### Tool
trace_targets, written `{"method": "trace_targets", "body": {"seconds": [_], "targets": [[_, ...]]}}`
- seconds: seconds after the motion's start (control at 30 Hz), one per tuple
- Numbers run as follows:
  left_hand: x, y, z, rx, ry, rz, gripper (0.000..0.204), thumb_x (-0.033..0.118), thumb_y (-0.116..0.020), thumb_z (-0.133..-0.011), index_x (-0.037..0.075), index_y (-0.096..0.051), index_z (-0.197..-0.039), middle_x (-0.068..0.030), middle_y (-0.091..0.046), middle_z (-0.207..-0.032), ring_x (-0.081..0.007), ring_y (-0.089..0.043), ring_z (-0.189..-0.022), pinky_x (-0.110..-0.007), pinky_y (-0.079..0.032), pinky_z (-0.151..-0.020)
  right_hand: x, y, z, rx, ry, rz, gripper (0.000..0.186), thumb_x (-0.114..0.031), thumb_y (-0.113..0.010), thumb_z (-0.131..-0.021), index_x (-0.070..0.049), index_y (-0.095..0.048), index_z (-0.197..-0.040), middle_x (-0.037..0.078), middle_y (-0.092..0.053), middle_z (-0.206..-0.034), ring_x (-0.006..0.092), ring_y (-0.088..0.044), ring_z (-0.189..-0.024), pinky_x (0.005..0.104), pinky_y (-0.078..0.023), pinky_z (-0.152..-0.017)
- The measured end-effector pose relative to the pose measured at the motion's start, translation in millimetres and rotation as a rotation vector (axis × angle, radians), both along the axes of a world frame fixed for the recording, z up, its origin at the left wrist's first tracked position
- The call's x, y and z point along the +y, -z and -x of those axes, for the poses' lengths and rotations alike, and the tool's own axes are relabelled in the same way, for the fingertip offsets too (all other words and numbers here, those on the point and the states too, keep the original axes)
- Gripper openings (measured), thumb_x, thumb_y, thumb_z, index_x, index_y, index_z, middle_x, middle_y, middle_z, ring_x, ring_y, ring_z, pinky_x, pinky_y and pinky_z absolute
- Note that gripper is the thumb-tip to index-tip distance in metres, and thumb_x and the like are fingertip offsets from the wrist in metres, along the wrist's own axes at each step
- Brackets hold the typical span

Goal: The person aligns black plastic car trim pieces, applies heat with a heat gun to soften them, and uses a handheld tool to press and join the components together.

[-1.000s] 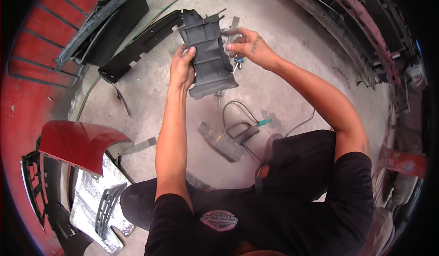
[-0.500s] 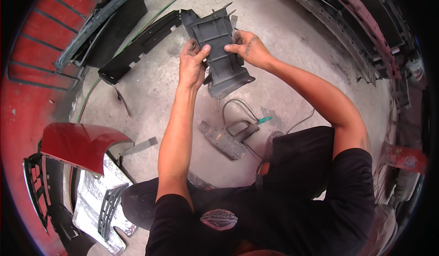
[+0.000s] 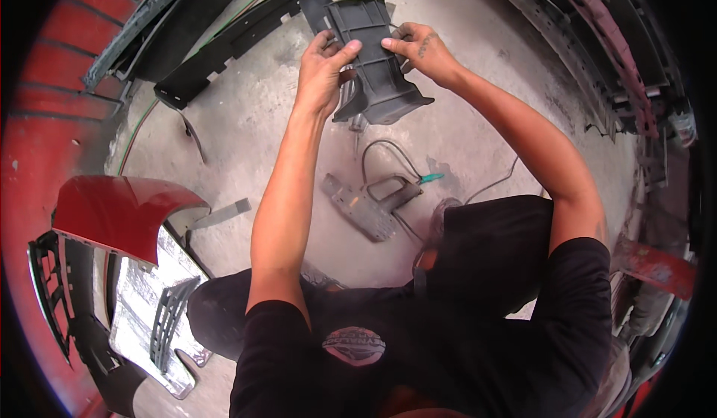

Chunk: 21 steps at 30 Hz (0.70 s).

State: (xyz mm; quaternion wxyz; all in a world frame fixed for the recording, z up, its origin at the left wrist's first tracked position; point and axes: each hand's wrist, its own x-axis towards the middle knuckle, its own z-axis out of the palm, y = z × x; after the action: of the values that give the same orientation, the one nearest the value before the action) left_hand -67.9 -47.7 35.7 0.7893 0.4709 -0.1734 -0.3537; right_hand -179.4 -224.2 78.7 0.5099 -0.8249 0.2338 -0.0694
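Note:
Between my two hands is a dark grey ribbed plastic car panel, held up over the floor with its flared end toward me. My left hand grips its left edge, thumb on the face and fingers curled round the side. On the opposite edge my right hand pinches it, thumb on the face and fingertips partly hidden behind. Below it on the concrete floor lies a grey handheld power tool with a cable and a small green piece.
A long black plastic trim piece lies at far left. At near left are a red painted body panel, silver foil-covered sheet and black grille. Hoses cross the left floor. Metal car parts line the right.
The view has shifted slightly. Both hands still hold the plastic panel, which now appears a little higher and further right, turned slightly, with both hands moving along with it.

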Motion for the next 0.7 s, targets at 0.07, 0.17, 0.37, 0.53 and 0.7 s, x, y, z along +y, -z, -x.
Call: {"method": "trace_targets", "body": {"seconds": [0.07,0.17,0.37,0.53,0.7], "targets": [[-3,-4,4,-0.062,-0.019,-0.071,0.072,0.01,-0.08,-0.084,-0.008,-0.039,-0.141,-0.0132,-0.068,-0.109,-0.0166,-0.067,-0.091,-0.029,-0.053,-0.059,-5,6,2,0.029,-0.007,0.005,0.041,-0.031,-0.072,-0.094,0.007,-0.065,-0.106,0.01,-0.066,-0.085,0.0163,-0.064,-0.073,0.0308,-0.056,-0.061],[-4,-2,-1,0.032,-0.083,-0.155,0.065,0.007,-0.078,-0.083,-0.009,-0.042,-0.135,-0.0135,-0.067,-0.107,-0.0186,-0.067,-0.089,-0.031,-0.054,-0.058,-6,3,0,0.014,-0.047,0.023,0.046,-0.033,-0.071,-0.095,0.007,-0.064,-0.118,0.012,-0.068,-0.093,0.0166,-0.065,-0.077,0.0308,-0.057,-0.065],[10,27,-32,0.372,-0.182,-0.025,0.032,0.004,-0.072,-0.083,-0.006,-0.058,-0.11,-0.0107,-0.066,-0.099,-0.0224,-0.068,-0.08,-0.033,-0.055,-0.058,-16,-25,-5,-0.006,-0.229,-0.106,0.06,-0.045,-0.056,-0.102,0.004,-0.057,-0.136,0.015,-0.068,-0.115,0.0203,-0.068,-0.099,0.0345,-0.055,-0.088],[11,53,-44,0.483,-0.156,0.069,0.014,0.007,-0.064,-0.089,0.002,-0.062,-0.102,-0.0077,-0.066,-0.091,-0.0189,-0.066,-0.073,-0.031,-0.054,-0.055,-36,-5,6,-0.053,-0.29,-0.456,0.062,-0.043,-0.053,-0.103,0.005,-0.049,-0.143,0.016,-0.064,-0.127,0.0253,-0.067,-0.106,0.0406,-0.054,-0.095],[10,76,-51,0.574,-0.199,0.049,0.009,0.01,-0.06,-0.093,0.007,-0.063,-0.102,-0.0047,-0.069,-0.089,-0.0165,-0.068,-0.073,-0.028,-0.051,-0.049,-22,-14,8,-0.025,-0.466,-0.451,0.073,-0.044,-0.064,-0.095,0.002,-0.044,-0.148,0.013,-0.062,-0.126,0.0205,-0.063,-0.11,0.0353,-0.053,-0.092]]}}
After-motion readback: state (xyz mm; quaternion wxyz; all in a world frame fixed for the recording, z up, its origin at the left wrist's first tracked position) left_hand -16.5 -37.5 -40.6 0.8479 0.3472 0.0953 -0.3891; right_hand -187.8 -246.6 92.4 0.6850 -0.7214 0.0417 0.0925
